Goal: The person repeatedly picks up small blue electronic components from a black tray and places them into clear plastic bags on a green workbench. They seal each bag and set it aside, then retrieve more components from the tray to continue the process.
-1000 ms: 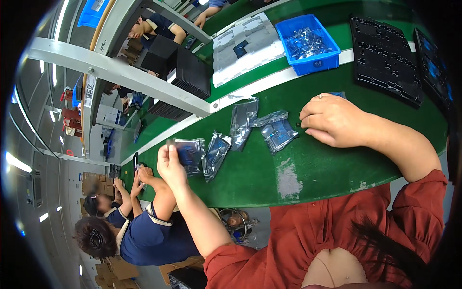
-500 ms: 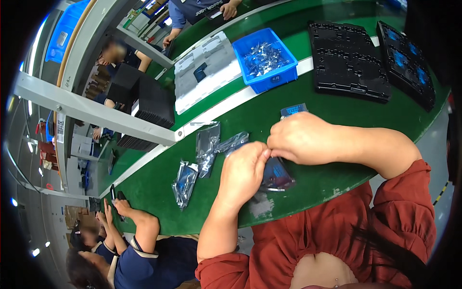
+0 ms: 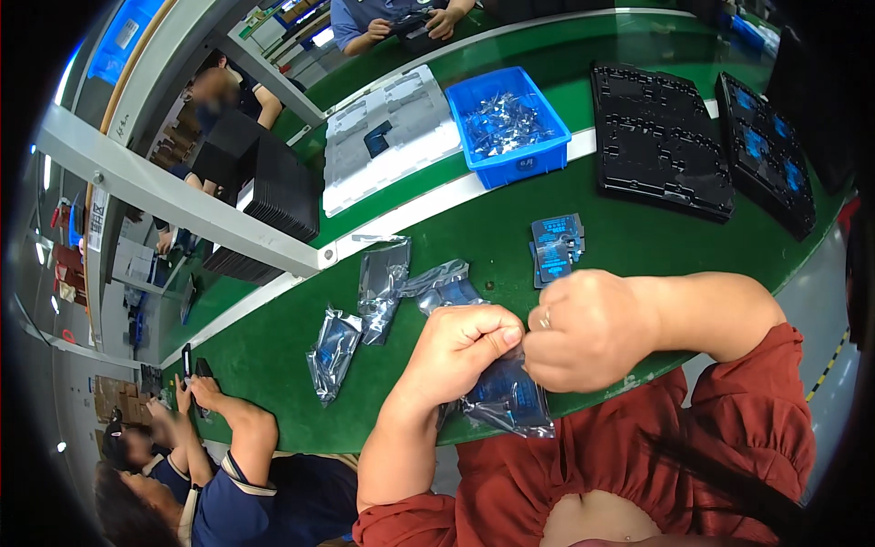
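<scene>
Near the table's front edge, my left hand (image 3: 467, 351) and my right hand (image 3: 583, 333) meet, fingers closed in a pinch on the upper end of a shiny silver-grey plastic bag (image 3: 512, 403). A dark flat part with blue print shows through it. Just beyond my right hand lies a small stack of flat dark battery-like packs (image 3: 554, 244) with blue print. To the left of my hands are more shiny bags: one partly behind my left hand (image 3: 448, 287), a flat one (image 3: 383, 283) and a crumpled one (image 3: 334, 354).
A blue bin (image 3: 524, 169) with crumpled clear wrappers stands at the back. Black moulded trays (image 3: 661, 137) lie at the right, one holding blue-marked parts (image 3: 755, 141). A pale foam tray (image 3: 387, 137) is at the far left. Co-workers sit at left and across; a metal post (image 3: 182, 201) crosses the left.
Both hands have come nearer to me with the bag, which now hangs at the table edge. The dark packs beyond my right hand have come into fuller view.
</scene>
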`<state>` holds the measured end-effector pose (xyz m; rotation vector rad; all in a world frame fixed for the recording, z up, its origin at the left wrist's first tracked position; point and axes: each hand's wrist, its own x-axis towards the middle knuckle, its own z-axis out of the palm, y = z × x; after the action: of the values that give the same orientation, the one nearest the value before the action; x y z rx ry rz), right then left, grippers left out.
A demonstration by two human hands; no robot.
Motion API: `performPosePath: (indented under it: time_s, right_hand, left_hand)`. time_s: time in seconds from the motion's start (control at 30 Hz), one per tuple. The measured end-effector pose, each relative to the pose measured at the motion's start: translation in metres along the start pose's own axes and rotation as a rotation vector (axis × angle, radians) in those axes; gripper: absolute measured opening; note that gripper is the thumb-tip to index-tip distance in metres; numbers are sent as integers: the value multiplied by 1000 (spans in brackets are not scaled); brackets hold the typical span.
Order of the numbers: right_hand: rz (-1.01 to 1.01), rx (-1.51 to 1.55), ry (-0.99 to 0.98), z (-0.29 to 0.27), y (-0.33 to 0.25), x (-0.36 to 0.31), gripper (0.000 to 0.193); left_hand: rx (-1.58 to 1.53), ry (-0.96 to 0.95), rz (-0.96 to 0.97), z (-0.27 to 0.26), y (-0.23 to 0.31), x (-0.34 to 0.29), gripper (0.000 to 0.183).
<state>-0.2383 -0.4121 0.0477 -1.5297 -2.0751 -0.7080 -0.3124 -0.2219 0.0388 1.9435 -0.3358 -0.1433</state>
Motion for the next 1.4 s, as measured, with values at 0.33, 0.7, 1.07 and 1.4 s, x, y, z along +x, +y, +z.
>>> performPosePath:
  time_s: [0.33,0.7,1.07,1.4]
  right_hand:
    - [-279,48,85,-3,-47,15,17]
    - [768,1294,256,-8,25,6,17]
    - [854,613,117,24,11,7,10]
    - [1185,722,455,8,40,-10,17]
  left_hand:
    - [133,438,18,-20,-18,2,15]
    - [185,616,155,-17,-19,1,17]
    - [392,640,245,-6,-16,0,11]
    - [512,660,37,-22,-21,5,22]
